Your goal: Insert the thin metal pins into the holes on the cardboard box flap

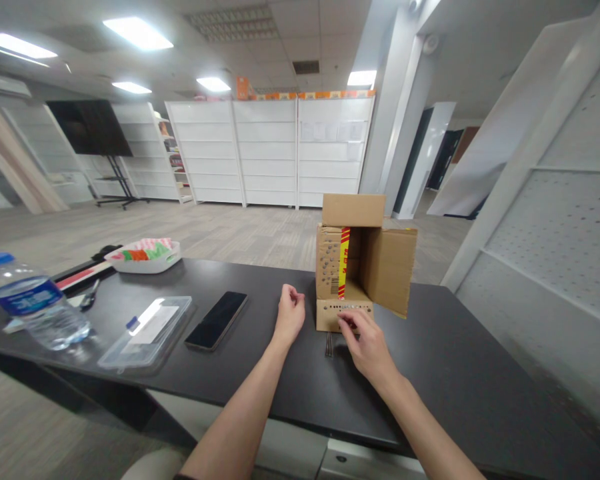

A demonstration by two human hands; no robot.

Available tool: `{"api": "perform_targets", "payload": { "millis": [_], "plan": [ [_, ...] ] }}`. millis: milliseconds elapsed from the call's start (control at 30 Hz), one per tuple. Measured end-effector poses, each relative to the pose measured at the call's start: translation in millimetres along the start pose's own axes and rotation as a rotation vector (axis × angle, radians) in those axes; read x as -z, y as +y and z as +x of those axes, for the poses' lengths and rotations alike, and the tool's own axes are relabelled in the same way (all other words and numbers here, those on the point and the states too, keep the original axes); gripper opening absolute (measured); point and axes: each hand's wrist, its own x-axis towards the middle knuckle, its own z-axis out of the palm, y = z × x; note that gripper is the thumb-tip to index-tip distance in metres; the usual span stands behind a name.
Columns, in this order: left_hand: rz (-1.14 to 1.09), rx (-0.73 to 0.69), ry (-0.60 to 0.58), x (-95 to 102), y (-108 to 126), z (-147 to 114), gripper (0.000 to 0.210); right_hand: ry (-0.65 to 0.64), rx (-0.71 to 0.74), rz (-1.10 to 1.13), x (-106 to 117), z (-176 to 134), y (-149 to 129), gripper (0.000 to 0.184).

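Observation:
A cardboard box (390,267) stands on the dark table with its front open and flaps folded out. Its left flap (329,267) has many small holes and a red-and-yellow tape strip. Along the lower flap (325,317) runs a row of small dark spots or holes. My right hand (367,343) is at this lower flap, thumb and forefinger pinched; anything between them is too small to make out. To the left of the box, my left hand (291,313) rests with curled fingers, their inside hidden. Several thin metal pieces (329,345) lie between my hands, below the flap.
Left of my hands on the table (455,373) lie a phone (217,320) and a clear plastic case (147,333). A water bottle (35,303) stands at the far left, with a white basket (145,260) of colourful items behind. A perforated panel (555,233) rises at the right.

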Motion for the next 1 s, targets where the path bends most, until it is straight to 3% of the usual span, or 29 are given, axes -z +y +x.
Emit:
{"api": "perform_targets", "payload": {
  "millis": [467, 1000],
  "plan": [
    [-0.016, 0.007, -0.012, 0.6, -2, 0, 0.016, -0.176, 0.063, -0.054, 11, -33, -15, 0.013],
    [-0.017, -0.005, 0.001, 1.5, 0, -1, 0.016, -0.331, 0.037, -0.198, 12, -32, -26, 0.014]
  ]
}}
